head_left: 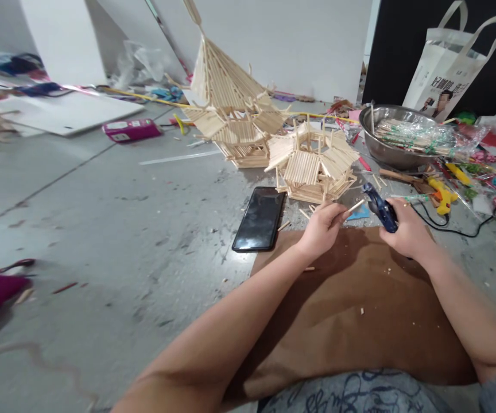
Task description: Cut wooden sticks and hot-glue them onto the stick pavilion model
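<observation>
My left hand (323,226) is closed in a pinch on a thin pale wooden stick (355,206), which points right and slightly up. Closed around a dark blue pair of pliers (381,211) is my right hand (409,232); the tool's head leans toward the stick with a small gap between them. Just beyond my hands stands a low pavilion model (303,166) built from similar sticks, its top open in the middle. Behind it to the left rises a taller stick model (235,109) with a pointed roof.
A black phone (260,219) lies left of my hands, by a brown cloth (343,321) over my lap. To the right are a metal bowl (371,135) of bagged sticks, a yellow glue gun (444,195) with its cord, and scattered craft supplies. A white bag (450,69) stands behind.
</observation>
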Demonstrator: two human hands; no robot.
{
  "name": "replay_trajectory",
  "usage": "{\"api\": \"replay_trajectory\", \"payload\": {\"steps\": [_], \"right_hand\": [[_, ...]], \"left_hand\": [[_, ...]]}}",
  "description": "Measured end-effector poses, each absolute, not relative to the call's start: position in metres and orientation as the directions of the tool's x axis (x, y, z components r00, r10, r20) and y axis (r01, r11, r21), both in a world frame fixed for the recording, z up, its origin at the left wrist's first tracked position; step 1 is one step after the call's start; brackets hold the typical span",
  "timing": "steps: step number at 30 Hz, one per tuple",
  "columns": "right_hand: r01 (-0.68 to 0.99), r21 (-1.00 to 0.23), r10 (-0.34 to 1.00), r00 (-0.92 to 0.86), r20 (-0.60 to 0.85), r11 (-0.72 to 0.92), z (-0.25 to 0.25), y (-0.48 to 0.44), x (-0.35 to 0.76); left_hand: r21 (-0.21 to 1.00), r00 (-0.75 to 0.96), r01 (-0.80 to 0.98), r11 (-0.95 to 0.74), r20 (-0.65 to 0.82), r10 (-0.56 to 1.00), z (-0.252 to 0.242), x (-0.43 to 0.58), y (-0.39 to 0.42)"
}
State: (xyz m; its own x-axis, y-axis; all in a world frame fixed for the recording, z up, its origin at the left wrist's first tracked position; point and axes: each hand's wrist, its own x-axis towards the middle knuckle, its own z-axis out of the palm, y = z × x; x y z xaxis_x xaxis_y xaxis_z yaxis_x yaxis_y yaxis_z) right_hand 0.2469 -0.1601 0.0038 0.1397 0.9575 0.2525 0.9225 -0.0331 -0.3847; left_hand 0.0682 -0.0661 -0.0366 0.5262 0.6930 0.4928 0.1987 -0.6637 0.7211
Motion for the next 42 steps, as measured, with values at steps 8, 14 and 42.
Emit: {"api": "replay_trajectory", "payload": {"steps": [8, 14, 42], "right_hand": [[0.947, -0.319, 0.976, 0.097, 0.195, -0.031, -0.0021, -0.1587, 0.245], [0.948, -0.317, 0.981, 0.074, 0.179, -0.014, 0.0005, -0.1594, 0.2434], [0.957, -0.288, 0.985, 0.082, 0.154, -0.034, 0.0036, -0.1623, 0.2416]], "left_hand": [[0.678, 0.558, 0.161, -0.717, 0.537, 0.633, -0.038, 0.0679, -0.068], [0.647, 0.585, 0.162, -0.745, 0.545, 0.6, -0.0368, 0.0686, -0.0672], [0.502, 0.626, 0.185, -0.845, 0.602, 0.495, -0.0347, 0.064, -0.061]]}}
